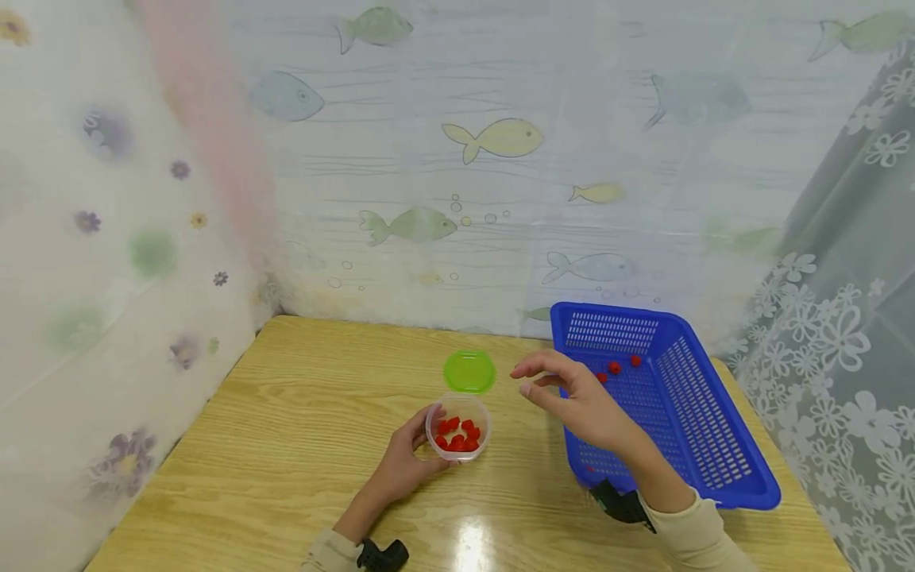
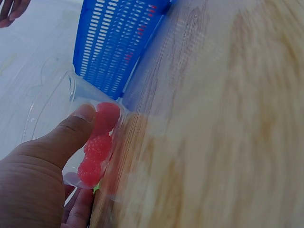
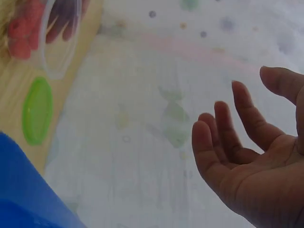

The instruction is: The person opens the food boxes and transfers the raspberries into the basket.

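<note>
Wooden table [image 1: 322, 365]: left hand [image 1: 407, 461] grips clear tub [image 1: 458, 403], apparently raspberries [image 1: 458, 446] inside; right hand [image 1: 584, 403] empty, relaxed, near basket [image 1: 661, 421].

Red berries [image 2: 98, 147] are showing through the clear cup [image 1: 462, 403]. Pastel fish [image 1: 509, 138] are patterning the backdrop [image 1: 400, 87] at twelve o'clock.

Fish-printed curtain [image 1: 493, 87] behind; wood-grain table [image 1: 286, 429]; light glares on its front.

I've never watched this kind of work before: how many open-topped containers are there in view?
2: a clear, rounded plastic tub, held in the left hand, and a blue, rectangular, perforated plastic basket to the tub's right.
</note>
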